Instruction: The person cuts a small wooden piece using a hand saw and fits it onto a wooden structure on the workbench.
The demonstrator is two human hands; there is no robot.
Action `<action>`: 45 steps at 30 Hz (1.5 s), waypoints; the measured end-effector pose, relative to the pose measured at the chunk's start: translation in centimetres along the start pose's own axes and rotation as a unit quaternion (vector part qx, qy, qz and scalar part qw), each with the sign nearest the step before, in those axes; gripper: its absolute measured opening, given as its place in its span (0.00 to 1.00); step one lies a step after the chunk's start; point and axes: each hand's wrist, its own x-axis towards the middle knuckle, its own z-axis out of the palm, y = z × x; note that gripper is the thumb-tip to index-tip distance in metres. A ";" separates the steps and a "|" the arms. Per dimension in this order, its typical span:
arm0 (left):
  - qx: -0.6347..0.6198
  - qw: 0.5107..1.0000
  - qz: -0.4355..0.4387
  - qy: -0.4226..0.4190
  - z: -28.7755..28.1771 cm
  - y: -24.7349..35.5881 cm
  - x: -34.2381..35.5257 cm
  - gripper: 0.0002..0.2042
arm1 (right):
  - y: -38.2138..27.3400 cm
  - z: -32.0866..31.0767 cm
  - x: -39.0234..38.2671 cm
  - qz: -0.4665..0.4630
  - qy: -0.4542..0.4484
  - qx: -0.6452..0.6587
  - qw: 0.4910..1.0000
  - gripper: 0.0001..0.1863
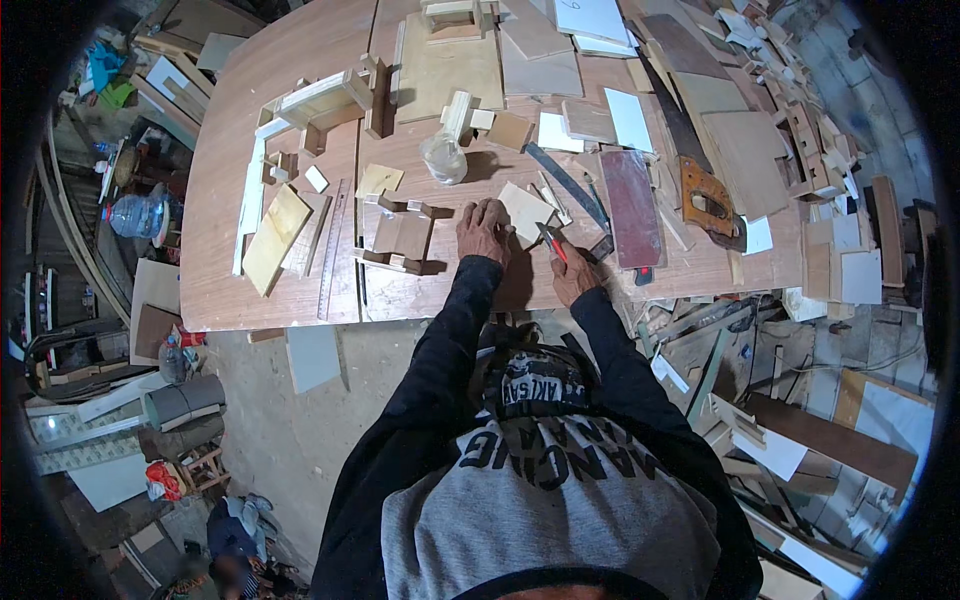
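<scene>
Pale board [525,210] lies between your left hand [484,232], grip unclear, and right hand [574,275], holding red tool [554,245]; table [235,110] beneath, scrap wood [830,437] well right.

At the worktop [215,265] I see one handsaw [704,197]; left of it, one held red tool [553,242], one plastic bag [443,160], one clear ruler [331,250].

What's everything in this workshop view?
Table: one, brown, centre
Wooden assemblies: several, pale, tabletop
Boards: many, brown, white, throughout
Handsaw: one, orange handle, right
Panel: one, dark red, beside handsaw
Square: one, grey, right of centre
Ruler: one, grey, table's left
Translucent item: one, whitish, mid-table
Jug: one, bluish, left of table
Person: at least one, dark-clothed, lower left
Slim tool: one, red, right hand
Left hand: one, bare, tabletop
Right hand: one, bare, near edge
</scene>
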 end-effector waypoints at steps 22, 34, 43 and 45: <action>-0.129 0.985 -0.111 -0.033 -2.4 2.0 2.5 0.21 | 0.4 0.2 1.8 -0.135 -0.114 -0.195 0.965 0.10; -0.180 0.973 -0.135 -0.050 0.7 -0.9 3.0 0.22 | 0.1 0.4 1.8 -0.177 -0.131 -0.252 0.942 0.11; -0.125 0.981 -0.136 -0.056 -1.1 0.8 3.0 0.22 | -0.9 -0.3 1.8 -0.145 -0.115 -0.206 0.961 0.13; -0.155 0.975 -0.147 -0.059 -0.5 0.3 3.1 0.22 | -1.1 -0.5 1.8 -0.072 -0.128 -0.161 0.976 0.12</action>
